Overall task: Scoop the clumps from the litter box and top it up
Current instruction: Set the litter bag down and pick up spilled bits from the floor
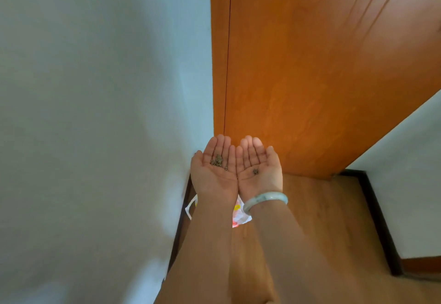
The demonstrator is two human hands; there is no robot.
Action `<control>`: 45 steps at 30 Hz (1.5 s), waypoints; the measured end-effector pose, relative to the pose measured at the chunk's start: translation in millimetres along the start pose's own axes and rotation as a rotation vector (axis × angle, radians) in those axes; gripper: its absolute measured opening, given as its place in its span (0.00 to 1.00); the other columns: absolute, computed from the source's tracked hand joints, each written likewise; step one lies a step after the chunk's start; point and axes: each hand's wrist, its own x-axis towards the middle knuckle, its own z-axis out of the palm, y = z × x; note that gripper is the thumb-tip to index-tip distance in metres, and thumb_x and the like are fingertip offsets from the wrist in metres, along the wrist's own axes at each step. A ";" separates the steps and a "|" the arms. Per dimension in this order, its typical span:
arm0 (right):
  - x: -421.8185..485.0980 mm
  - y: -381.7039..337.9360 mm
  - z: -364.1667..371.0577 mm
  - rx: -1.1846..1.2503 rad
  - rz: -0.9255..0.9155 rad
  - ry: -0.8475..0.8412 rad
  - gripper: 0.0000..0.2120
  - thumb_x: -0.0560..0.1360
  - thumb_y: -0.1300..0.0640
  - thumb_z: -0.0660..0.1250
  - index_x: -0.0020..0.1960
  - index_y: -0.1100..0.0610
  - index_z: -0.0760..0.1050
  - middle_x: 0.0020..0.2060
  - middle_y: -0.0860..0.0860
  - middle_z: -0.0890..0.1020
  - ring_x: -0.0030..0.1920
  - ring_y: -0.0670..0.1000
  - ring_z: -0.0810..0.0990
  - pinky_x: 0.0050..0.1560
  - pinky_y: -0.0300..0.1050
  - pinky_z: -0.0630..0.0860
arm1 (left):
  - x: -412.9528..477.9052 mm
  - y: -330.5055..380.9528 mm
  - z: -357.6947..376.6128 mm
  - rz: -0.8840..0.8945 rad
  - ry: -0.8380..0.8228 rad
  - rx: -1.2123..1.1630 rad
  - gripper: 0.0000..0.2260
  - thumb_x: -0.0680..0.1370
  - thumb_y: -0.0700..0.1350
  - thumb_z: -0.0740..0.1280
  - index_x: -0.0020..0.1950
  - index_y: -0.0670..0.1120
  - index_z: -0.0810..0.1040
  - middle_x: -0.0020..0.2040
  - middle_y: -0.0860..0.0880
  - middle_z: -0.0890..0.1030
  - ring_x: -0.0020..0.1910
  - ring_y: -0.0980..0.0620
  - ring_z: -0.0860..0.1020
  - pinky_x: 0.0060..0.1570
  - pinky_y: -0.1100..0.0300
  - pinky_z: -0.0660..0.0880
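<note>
My left hand (pixel 216 167) and my right hand (pixel 259 164) are held out side by side, palms up and fingers straight, in front of a wooden door. A small patch of grey litter grains (pixel 217 160) sticks to the left palm near the fingers. A smaller speck of litter grains (pixel 255 171) lies on the right palm. Neither hand grips anything. A pale green bangle (pixel 266 201) circles the right wrist. No litter box and no scoop are in view.
A white wall (pixel 95 124) fills the left side. An orange wooden door (pixel 310 65) stands straight ahead. Below my wrists a white plastic bag (pixel 241 217) with red and yellow print lies on the wooden floor (pixel 329 220). Dark skirting (pixel 379 222) runs along the right wall.
</note>
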 end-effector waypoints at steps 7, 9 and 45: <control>106.1 32.1 -48.4 -0.051 0.044 0.042 0.17 0.80 0.50 0.56 0.47 0.61 0.78 0.41 0.54 0.85 0.42 0.50 0.85 0.43 0.42 0.82 | 104.4 -21.3 -52.0 0.008 0.072 -0.037 0.19 0.82 0.49 0.51 0.51 0.40 0.79 0.46 0.44 0.85 0.51 0.47 0.82 0.55 0.54 0.77; 143.1 47.3 -82.8 -0.068 0.061 0.047 0.17 0.80 0.50 0.57 0.47 0.61 0.78 0.41 0.54 0.85 0.42 0.50 0.85 0.44 0.42 0.82 | 140.3 -35.3 -85.1 0.014 0.093 -0.049 0.19 0.82 0.49 0.52 0.51 0.40 0.79 0.46 0.44 0.85 0.48 0.48 0.83 0.51 0.55 0.78; 489.9 221.8 -463.0 -0.246 0.079 -0.045 0.19 0.78 0.46 0.60 0.43 0.61 0.78 0.38 0.56 0.84 0.37 0.51 0.84 0.42 0.42 0.81 | 488.1 -179.4 -466.0 0.172 0.080 0.077 0.19 0.82 0.51 0.52 0.55 0.41 0.77 0.55 0.43 0.81 0.56 0.47 0.79 0.57 0.55 0.75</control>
